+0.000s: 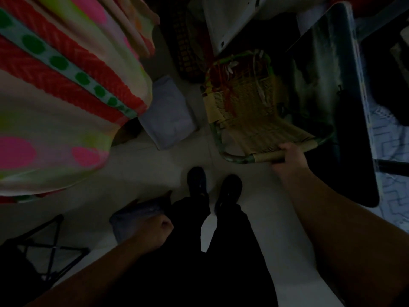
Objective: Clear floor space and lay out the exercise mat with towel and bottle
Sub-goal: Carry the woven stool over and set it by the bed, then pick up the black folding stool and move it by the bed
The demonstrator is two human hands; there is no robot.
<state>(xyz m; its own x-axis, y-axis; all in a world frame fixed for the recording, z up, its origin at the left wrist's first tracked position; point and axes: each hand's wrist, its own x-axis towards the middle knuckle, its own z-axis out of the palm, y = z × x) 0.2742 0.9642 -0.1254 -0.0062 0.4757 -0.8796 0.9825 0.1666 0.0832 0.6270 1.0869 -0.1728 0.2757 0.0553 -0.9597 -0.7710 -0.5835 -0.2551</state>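
pale tiled floor (141, 165) fills my dim view, crowded on every side. nearest, my left hand (155, 231) is curled into a fist; it overlaps a folded bluish cloth (130, 218) beside my leg, though i cannot tell whether it grips the cloth. a dark folding frame (51, 249) stands at the lower left. my two dark shoes (213, 187) sit on bare tile between the clutter. my right hand (287, 154) is wrapped around the front bar of a woven low chair (250, 116), fingers closed over the tube. just beyond lies a grey cushion (168, 114) on the floor, left of the chair. bright striped fabric (59, 89) looms over the left, a dark table (338, 103) hems in the right, and a dark basket (186, 52) stands farthest back
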